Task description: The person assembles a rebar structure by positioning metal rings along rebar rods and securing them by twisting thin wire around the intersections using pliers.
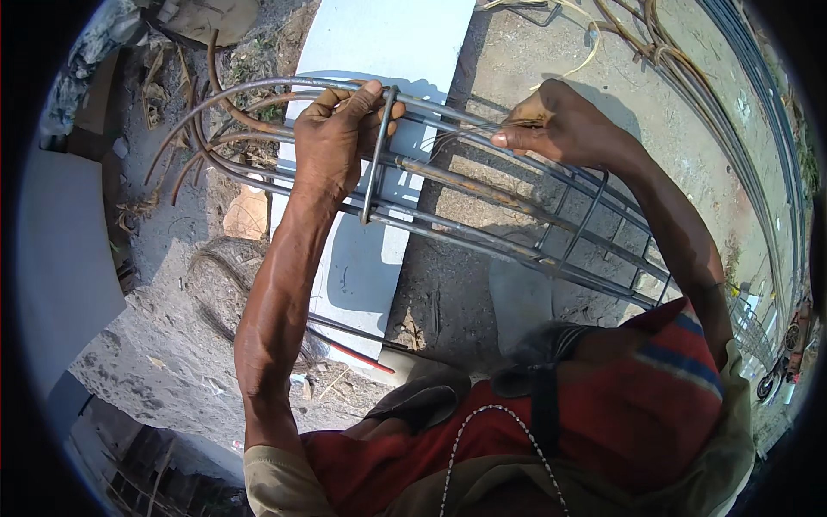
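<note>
A rebar cage (474, 184) of long steel bars, hooked at their left ends, lies slantwise in front of me. My left hand (330, 145) is closed around the upper bar near the hooked end, its thumb beside a rectangular stirrup (379, 159) that loops the bars. Farther right, my right hand (564, 125) is pinched on a bundle of thin tie wires (465, 132), just above the upper bars. The wires trail left from its fingers toward the stirrup. Part of that bundle is hidden inside the hand. More stirrups (586, 220) cross the cage at the right.
Under the cage runs a white board (379, 39). Long bars (732, 129) curve along the right side, and a coil of thin wire (215, 267) lies on the ground at left. A red-ended rod (366, 358) rests by my knees. Pale sheet material (69, 250) stands far left.
</note>
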### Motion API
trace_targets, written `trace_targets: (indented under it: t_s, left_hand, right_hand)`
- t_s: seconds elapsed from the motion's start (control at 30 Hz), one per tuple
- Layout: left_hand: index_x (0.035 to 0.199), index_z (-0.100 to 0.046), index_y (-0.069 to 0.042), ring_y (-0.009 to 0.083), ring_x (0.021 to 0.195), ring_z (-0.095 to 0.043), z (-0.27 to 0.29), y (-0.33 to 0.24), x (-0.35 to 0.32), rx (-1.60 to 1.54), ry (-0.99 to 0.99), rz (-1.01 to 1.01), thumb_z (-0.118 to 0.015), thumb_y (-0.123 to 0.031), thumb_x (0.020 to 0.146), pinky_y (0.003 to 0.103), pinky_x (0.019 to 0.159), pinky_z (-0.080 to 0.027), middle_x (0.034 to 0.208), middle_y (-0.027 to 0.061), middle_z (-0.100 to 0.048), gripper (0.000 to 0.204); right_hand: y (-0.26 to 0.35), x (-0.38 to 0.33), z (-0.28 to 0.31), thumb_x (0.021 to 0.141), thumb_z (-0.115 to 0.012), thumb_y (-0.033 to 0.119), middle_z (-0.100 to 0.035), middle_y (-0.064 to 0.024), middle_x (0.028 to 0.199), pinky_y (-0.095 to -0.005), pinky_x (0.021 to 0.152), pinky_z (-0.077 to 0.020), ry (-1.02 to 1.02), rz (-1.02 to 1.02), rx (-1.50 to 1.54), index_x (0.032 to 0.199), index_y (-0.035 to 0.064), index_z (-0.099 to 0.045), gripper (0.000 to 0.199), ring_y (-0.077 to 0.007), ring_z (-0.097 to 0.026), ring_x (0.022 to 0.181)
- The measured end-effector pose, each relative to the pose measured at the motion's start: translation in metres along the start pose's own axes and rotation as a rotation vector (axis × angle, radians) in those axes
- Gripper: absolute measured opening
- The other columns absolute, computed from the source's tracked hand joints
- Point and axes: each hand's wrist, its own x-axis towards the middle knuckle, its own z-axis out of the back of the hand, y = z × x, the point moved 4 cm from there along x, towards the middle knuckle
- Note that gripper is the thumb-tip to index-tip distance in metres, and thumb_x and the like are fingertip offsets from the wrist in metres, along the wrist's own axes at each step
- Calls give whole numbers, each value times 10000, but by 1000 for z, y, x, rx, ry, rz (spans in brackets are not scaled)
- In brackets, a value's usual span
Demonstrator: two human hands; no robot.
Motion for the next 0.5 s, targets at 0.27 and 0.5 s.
trace_targets:
  t_s: [0.27, 0.5]
  left_hand:
    - [891, -570, 8, 151, 684, -632, 9, 5, 2, -7, -14, -77, -627, -137, 854, 208, 577, -487, 800, 105, -643, 160]
    - [960, -580, 22, 160, 714, -639, 20, 9, 5, -38, 6, -91, -604, -119, 868, 229, 620, -513, 832, 103, -646, 171]
  right_hand:
    - [-12, -72, 133, 864, -574, 420, -610, -40, 622, -273, 541, -456, -446, 134, 11, 690, 62, -659, 407, -113, -562, 586]
    - [-39, -118, 109, 893, -553, 342, -598, -26, 668, -251, 600, -392, -210, -386, 194, 954, 56, -683, 320, -111, -459, 575]
